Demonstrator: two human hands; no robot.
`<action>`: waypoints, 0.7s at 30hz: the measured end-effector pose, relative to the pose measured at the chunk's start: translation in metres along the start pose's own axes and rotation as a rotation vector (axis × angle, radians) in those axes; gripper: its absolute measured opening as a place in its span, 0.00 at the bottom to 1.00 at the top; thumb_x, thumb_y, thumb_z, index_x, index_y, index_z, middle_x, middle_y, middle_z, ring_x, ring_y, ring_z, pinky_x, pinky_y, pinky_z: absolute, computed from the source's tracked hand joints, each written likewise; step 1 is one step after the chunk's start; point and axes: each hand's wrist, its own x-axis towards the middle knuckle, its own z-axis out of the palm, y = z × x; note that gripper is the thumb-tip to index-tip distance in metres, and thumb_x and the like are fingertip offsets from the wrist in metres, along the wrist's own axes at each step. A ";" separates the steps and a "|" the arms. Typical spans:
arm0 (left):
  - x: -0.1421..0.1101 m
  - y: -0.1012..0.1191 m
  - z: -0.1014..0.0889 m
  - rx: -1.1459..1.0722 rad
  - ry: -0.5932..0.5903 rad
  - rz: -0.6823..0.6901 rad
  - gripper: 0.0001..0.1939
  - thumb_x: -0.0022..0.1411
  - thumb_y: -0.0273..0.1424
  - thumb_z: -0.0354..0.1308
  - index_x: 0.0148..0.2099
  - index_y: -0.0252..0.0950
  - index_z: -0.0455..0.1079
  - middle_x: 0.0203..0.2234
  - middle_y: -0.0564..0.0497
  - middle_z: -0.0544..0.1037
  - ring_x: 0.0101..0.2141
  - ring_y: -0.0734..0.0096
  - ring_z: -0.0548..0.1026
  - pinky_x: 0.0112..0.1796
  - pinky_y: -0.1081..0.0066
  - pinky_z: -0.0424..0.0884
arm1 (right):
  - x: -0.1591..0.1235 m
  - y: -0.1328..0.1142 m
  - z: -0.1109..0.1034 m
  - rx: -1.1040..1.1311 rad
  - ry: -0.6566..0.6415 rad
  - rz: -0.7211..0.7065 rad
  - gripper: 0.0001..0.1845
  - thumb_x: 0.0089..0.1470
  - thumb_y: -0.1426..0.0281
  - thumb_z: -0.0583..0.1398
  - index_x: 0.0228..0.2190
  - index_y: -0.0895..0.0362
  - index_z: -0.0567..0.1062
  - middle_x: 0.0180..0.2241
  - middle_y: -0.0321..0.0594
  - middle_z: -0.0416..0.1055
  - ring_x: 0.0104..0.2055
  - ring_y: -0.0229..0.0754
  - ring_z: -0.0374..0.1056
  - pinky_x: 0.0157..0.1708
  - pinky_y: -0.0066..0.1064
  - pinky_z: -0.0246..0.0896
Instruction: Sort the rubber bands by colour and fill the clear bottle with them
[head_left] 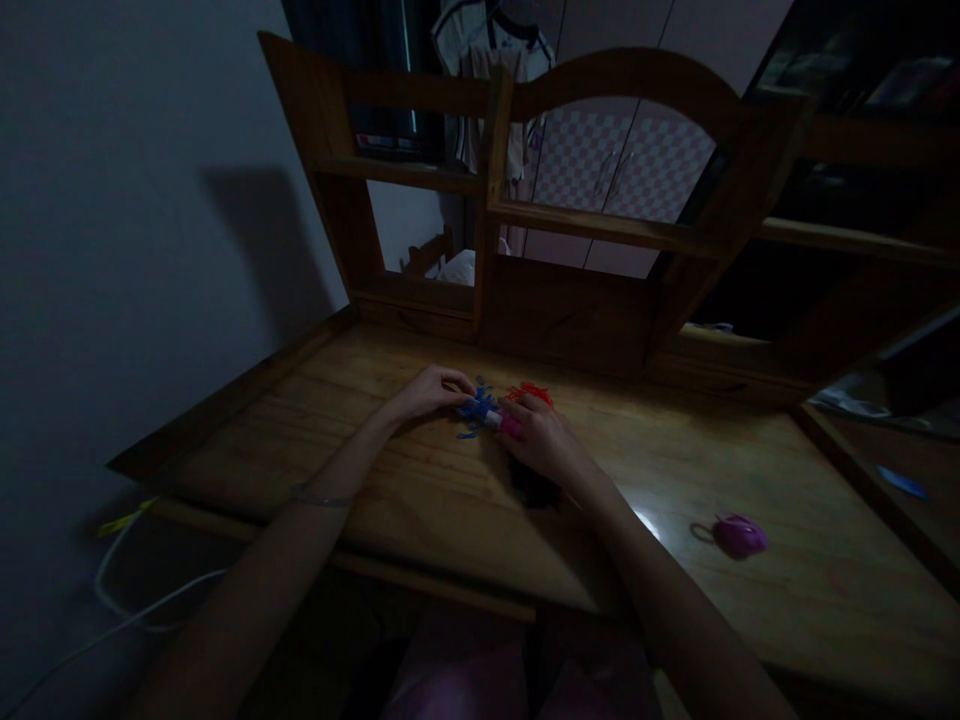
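Handling 1 pink-wht pc (511, 426) (R hand (544, 435)), 1 blue bunch (475, 408) (L hand (431, 393)).

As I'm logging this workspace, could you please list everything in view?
blue strands: one bunch, left fingertips
red strands: one bunch, past right hand
tube: one, pink-white, right hand
unclear item: one, black, below right hand
looped item: one, purple-pink, desk's right
desk: one, brown
shelving: one, brown, desk's back
garments: some, pale, behind shelving
doors: two, pinkish, background
cable: white, lower left, count unclear
hands: two, left, right, bare, over desk
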 end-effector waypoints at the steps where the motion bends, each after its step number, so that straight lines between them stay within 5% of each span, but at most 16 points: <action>1: -0.001 0.001 0.000 -0.003 -0.003 0.000 0.13 0.54 0.34 0.65 0.40 0.31 0.75 0.28 0.46 0.79 0.25 0.73 0.76 0.24 0.76 0.71 | 0.000 0.000 0.000 -0.002 -0.005 0.000 0.24 0.59 0.63 0.58 0.57 0.52 0.67 0.50 0.46 0.68 0.47 0.46 0.67 0.45 0.33 0.61; 8: -0.003 0.009 0.001 -0.011 0.041 0.041 0.12 0.52 0.32 0.67 0.38 0.32 0.72 0.30 0.49 0.78 0.23 0.78 0.73 0.22 0.78 0.69 | 0.000 0.000 0.001 -0.021 -0.019 0.027 0.25 0.59 0.61 0.58 0.57 0.51 0.67 0.49 0.46 0.68 0.46 0.46 0.67 0.44 0.33 0.61; 21: -0.005 0.011 -0.003 -0.056 -0.005 0.068 0.16 0.59 0.35 0.62 0.47 0.33 0.72 0.38 0.45 0.78 0.34 0.69 0.76 0.32 0.73 0.72 | 0.000 0.002 0.002 -0.006 0.003 0.017 0.25 0.59 0.62 0.58 0.57 0.52 0.67 0.47 0.47 0.69 0.44 0.46 0.67 0.41 0.33 0.60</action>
